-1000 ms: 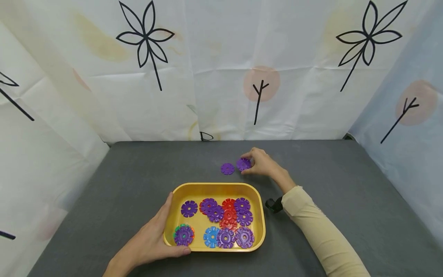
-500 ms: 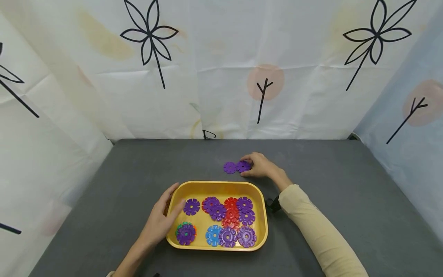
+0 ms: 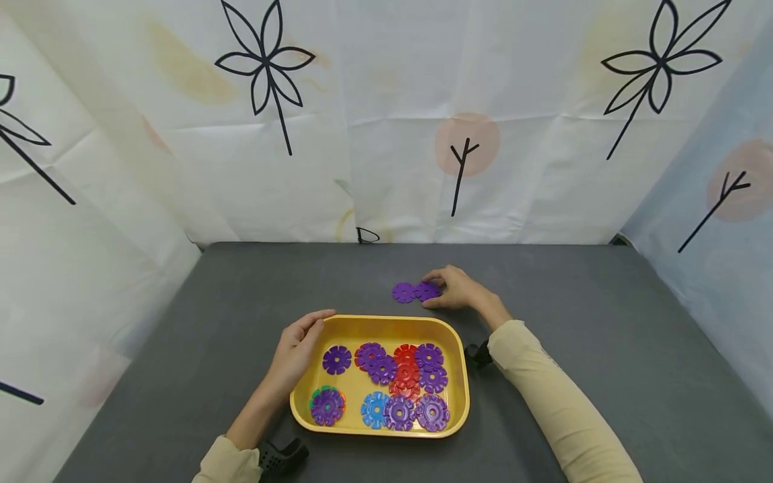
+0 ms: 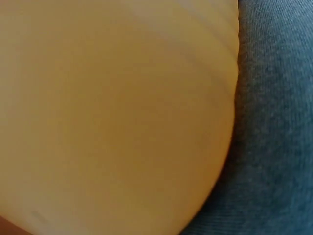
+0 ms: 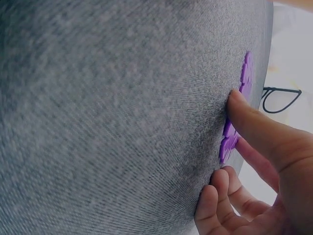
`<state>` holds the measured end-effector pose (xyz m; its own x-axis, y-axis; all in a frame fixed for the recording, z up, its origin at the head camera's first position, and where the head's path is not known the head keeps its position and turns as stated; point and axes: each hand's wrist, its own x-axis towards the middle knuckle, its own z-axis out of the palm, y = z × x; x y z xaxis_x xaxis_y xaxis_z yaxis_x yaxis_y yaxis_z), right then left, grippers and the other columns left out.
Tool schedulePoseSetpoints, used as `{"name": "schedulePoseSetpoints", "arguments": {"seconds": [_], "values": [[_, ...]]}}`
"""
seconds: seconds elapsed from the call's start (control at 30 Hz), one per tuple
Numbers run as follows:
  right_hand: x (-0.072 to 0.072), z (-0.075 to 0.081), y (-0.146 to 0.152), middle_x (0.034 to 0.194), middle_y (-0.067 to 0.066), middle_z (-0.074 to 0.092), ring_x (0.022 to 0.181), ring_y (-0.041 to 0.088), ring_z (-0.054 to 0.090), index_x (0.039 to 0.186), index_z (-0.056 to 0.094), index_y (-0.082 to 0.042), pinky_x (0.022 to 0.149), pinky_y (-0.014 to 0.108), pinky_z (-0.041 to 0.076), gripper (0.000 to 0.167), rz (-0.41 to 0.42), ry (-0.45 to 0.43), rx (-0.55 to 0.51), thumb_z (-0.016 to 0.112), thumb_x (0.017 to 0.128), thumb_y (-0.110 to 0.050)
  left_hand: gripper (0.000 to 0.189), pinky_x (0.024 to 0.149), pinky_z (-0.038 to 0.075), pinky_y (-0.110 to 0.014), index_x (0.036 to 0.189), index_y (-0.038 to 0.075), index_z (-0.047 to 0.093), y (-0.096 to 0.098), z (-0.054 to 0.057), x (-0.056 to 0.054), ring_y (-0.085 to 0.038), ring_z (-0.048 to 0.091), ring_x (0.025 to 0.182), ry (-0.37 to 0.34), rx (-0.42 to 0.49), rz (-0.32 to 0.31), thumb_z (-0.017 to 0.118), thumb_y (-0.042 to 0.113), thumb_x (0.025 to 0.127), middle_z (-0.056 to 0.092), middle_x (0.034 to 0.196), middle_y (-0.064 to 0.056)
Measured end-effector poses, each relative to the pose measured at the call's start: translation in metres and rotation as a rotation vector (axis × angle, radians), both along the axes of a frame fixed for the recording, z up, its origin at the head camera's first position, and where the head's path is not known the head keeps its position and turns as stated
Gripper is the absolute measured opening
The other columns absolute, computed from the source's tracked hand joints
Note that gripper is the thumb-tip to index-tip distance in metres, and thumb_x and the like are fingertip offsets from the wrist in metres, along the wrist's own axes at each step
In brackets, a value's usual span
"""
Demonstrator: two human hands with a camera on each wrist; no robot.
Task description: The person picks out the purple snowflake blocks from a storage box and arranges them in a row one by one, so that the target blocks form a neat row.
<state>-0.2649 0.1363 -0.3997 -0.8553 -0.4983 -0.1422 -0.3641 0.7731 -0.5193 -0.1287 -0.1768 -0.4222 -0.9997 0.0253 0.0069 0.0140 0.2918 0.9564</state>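
1. R hand (image 3: 457,288) pinches purple plastic flower-shaped disc (image 3: 425,292) on dark-grey textured tabletop (image 3: 574,295), beyond tray's far rim.
2. Disc now touches second purple toothed disc (image 3: 403,292) on its L; 1 s ago, gap betw. them.
3. L hand (image 3: 294,350), well apart from R, has shifted from yellow rectangular plastic tray's (image 3: 386,327) L side to far-L corner; can't tell if gripping.

One left hand (image 3: 294,352), one right hand (image 3: 460,290), one tray (image 3: 386,327), and purple's running away!
Two purple discs (image 3: 403,292) on the table (image 3: 555,302), eight purple discs (image 3: 425,412) in the tray; one blue disc (image 3: 370,414), at least three red discs (image 3: 406,366), and green and orange edges (image 3: 343,400) too hidden to count.
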Motion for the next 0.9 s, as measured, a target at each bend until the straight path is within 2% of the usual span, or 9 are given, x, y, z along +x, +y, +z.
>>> {"name": "schedulePoseSetpoints", "arguments": {"seconds": [0.27,0.4,0.63,0.83,0.9], "values": [[-0.0026,-0.0012,0.0019,0.127,0.029,0.065,0.119,0.041,0.063,0.133,0.066,-0.001,0.091,0.046,0.057,0.048,-0.006,0.001,-0.007,0.077,0.091,-0.023,0.036,0.099,0.056,-0.028,0.139,0.005,0.060,0.0005,-0.0039,-0.0033,-0.032,0.067,0.117,-0.014,-0.005,0.023,0.040,0.018,0.112,0.067,0.130,-0.018],[-0.0022,-0.0027,0.0021,0.130,0.030,0.065,0.122,0.042,0.062,0.135,0.065,-0.002,0.091,0.045,0.057,0.049,-0.018,-0.015,-0.015,0.076,0.092,-0.023,0.036,0.097,0.058,-0.029,0.138,0.004,0.061,0.0009,-0.0048,-0.0038,-0.032,0.068,0.115,-0.016,-0.001,0.038,0.041,0.017,0.111,0.067,0.129,-0.018],[0.0003,-0.0036,0.0027,0.131,0.028,0.063,0.121,0.042,0.062,0.130,0.069,-0.003,0.093,0.047,0.058,0.047,-0.038,0.008,-0.027,0.080,0.090,-0.025,0.035,0.097,0.058,-0.030,0.137,0.003,0.061,0.0020,-0.0043,-0.0041,-0.032,0.068,0.114,-0.005,-0.007,0.045,0.042,0.017,0.111,0.068,0.128,-0.019],[0.0022,-0.0043,0.0019,0.128,0.027,0.063,0.112,0.038,0.062,0.127,0.071,-0.003,0.082,0.038,0.055,0.047,-0.039,0.032,-0.041,0.082,0.088,-0.026,0.035,0.097,0.058,-0.032,0.137,0.003,0.061,0.0023,-0.0037,-0.0047,-0.032,0.069,0.114,-0.003,-0.018,0.050,0.042,0.017,0.111,0.068,0.128,-0.018],[0.0030,-0.0037,0.0015,0.125,0.026,0.063,0.109,0.036,0.061,0.127,0.071,-0.003,0.081,0.038,0.053,0.046,-0.036,0.038,-0.042,0.082,0.088,-0.025,0.035,0.095,0.059,-0.031,0.137,0.003,0.062,0.0023,-0.0038,-0.0048,-0.032,0.069,0.113,-0.002,-0.012,0.049,0.042,0.017,0.111,0.068,0.127,-0.019]]}}
